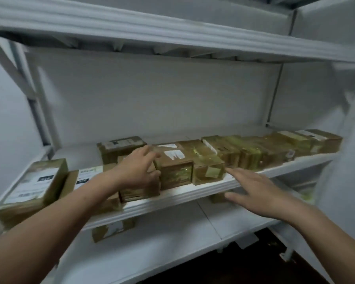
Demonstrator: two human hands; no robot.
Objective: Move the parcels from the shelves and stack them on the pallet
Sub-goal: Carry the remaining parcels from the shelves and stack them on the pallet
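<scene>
1. Two bare forearms reached in from the bottom corners toward the shelf (pixel 172 198).
2. Right hand (pixel 254 193) hovered palm down just before the shelf's front lip, fingers straight and spread, holding nothing. Its forefinger pointed at a small box (pixel 208 171); contact could not be told.
3. Left hand (pixel 138 171) gripped the left edge of a parcel (pixel 175 165), fingers curled over its top and thumb on its front face.
4. That parcel stood mid-shelf near the front, touching the small box on its right.
5. Below, a lower shelf (pixel 193 232) carried one carton (pixel 111 230).
6. Left of the gripped parcel, two labelled packs (pixel 33 181) lay tilted against each other.
7. Rightward, a row (pixel 275 148) of taped brown parcels ran packed together toward the shelf's far end.
8. Behind stood a white back panel (pixel 152 95), with an upper shelf (pixel 172 33) overhead.
</scene>
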